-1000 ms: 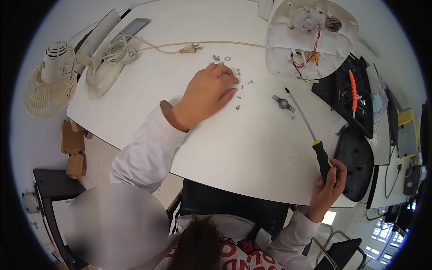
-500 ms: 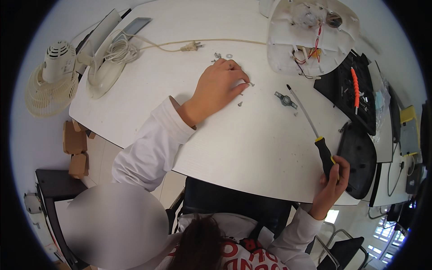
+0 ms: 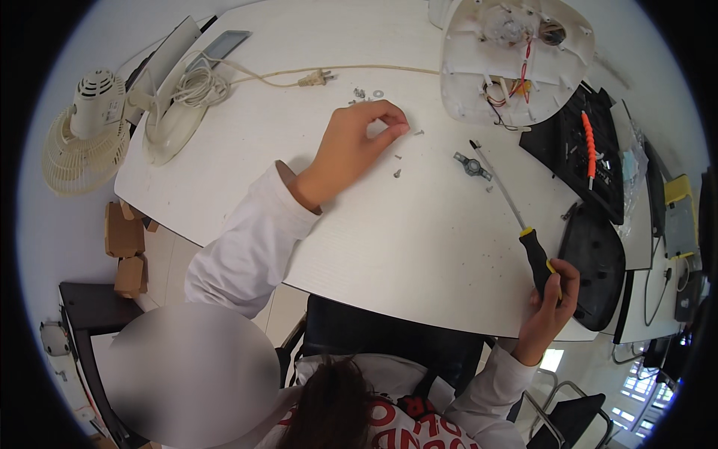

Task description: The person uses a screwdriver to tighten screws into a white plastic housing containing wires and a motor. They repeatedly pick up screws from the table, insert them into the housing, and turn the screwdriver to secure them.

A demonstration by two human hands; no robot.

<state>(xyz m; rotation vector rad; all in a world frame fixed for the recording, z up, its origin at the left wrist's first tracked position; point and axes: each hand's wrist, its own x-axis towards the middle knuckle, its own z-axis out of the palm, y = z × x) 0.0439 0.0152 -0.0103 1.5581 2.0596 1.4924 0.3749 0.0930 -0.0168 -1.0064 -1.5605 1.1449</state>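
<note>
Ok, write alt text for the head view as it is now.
The right hand holds a screwdriver over a white table, while the left hand, thumb and forefinger nearly touching, is beside loose screws; whether it pinches one is unclear. A fan is at left, and an open white housing at upper right.

The white desk point(image 3: 374, 247), black chair point(image 3: 393, 314) and open toolbox point(image 3: 570, 153) suggest an office-like workshop.

Red lettering point(image 3: 404, 440) — on white top point(image 3: 400, 420), fan label point(image 3: 114, 111) illegible

smooth metal shaft point(image 3: 499, 187), matt plastic screwdriver handle point(image 3: 536, 257)
</note>
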